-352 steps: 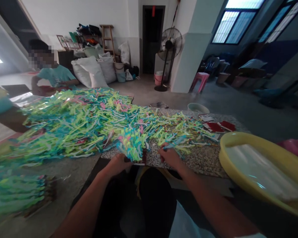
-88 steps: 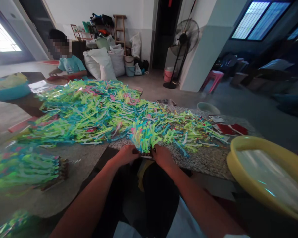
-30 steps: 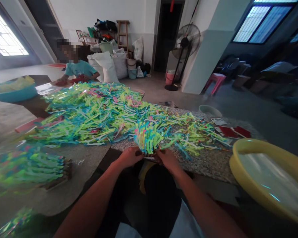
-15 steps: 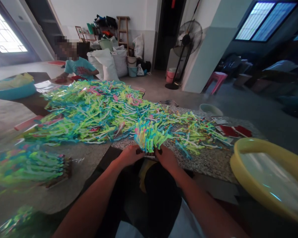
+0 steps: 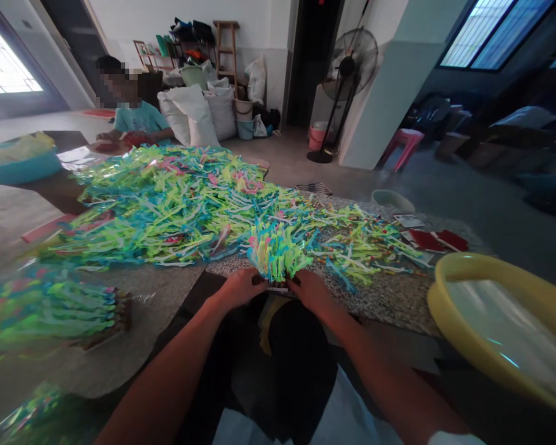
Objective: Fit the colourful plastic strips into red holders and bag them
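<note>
A bundle of green, blue and pink strips [image 5: 278,250] stands upright at the near edge of the speckled stone table. My left hand [image 5: 241,287] is closed on the lower left side of this bundle, and my right hand [image 5: 309,289] is closed on its lower right side. Between the hands shows a narrow pale edge at the bundle's base. Behind it spreads a large pile of similar strips [image 5: 180,207]. Thinner strips [image 5: 366,241] lie scattered to the right. Another bundle in clear plastic [image 5: 50,309] rests at the left.
A yellow basin [image 5: 445,309] stands at the right, near dark red pieces [image 5: 451,240] on the stone table [image 5: 389,303]. A blue basin [image 5: 23,170] is at the far left. Beyond the pile sits a person in a light blue shirt [image 5: 141,120]. A fan [image 5: 347,67] stands behind.
The whole view has shifted slightly. Both hands remain at the base of the bundle, with little visible movement. The seated person's head and arms have moved a little.
</note>
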Demonstrator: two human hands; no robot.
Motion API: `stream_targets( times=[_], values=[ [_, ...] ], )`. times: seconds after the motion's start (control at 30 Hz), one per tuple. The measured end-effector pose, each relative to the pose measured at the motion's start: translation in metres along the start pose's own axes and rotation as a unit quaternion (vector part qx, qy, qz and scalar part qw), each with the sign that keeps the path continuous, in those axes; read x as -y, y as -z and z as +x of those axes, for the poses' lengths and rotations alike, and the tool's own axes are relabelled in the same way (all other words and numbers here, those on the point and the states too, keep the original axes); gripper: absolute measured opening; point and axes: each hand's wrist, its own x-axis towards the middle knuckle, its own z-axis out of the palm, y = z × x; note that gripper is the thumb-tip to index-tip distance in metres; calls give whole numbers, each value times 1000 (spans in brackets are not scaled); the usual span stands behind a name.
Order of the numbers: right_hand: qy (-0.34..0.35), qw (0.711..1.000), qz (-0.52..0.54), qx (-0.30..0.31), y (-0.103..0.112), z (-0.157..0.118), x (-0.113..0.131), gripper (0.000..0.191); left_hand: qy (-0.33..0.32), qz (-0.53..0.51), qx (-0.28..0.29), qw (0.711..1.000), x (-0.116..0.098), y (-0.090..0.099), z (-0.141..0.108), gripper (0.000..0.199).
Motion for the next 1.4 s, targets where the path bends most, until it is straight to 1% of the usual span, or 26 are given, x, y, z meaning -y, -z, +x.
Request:
stream_targets(
  times=[0.17, 0.4, 0.57, 0.73, 0.8, 0.9, 0.93, 1.0, 1.07, 1.13, 1.2, 1.3, 1.4],
  values=[
    [4, 999, -34, 21, 5, 1, 5, 29, 6, 2, 1, 1000, 0, 1, 0, 22],
    [-3, 999, -38, 24, 2, -2, 9, 32, 9, -8, -11, 1000, 2, -1, 1, 24],
    [14, 999, -29, 37, 11, 0, 14, 30, 20, -2, -7, 1000, 1, 0, 2, 23],
    [14, 998, -41, 53, 20, 5, 20, 30, 30, -3, -28, 999, 4, -3, 3, 24],
    [17, 997, -31, 63, 24, 7, 16, 31, 31, -10, -33, 999, 5, -5, 2, 25],
    [43, 994, 25, 96, 34, 9, 4, 25, 41, -6, -41, 998, 6, -6, 1, 30],
    [45, 993, 50, 100, 37, 9, -1, 23, 44, -3, -44, 998, 6, -7, 0, 32],
    [30, 991, 93, 88, 41, 8, -8, 23, 44, -1, -45, 998, 7, -7, 0, 34],
    [12, 990, 120, 68, 40, 6, -10, 24, 40, -7, -45, 998, 8, -8, 0, 34],
    [13, 991, 123, 58, 35, 3, -6, 23, 39, -11, -45, 998, 8, -8, 1, 34],
    [16, 994, 98, 51, 28, 0, 1, 25, 39, -13, -45, 998, 9, -9, 2, 33],
    [2, 999, 43, 27, 18, -4, 12, 30, 40, -19, -45, 998, 9, -9, 2, 32],
    [-6, 1000, 1, 20, 14, -6, 20, 30, 41, -24, -41, 998, 8, -9, 2, 32]
  ],
)
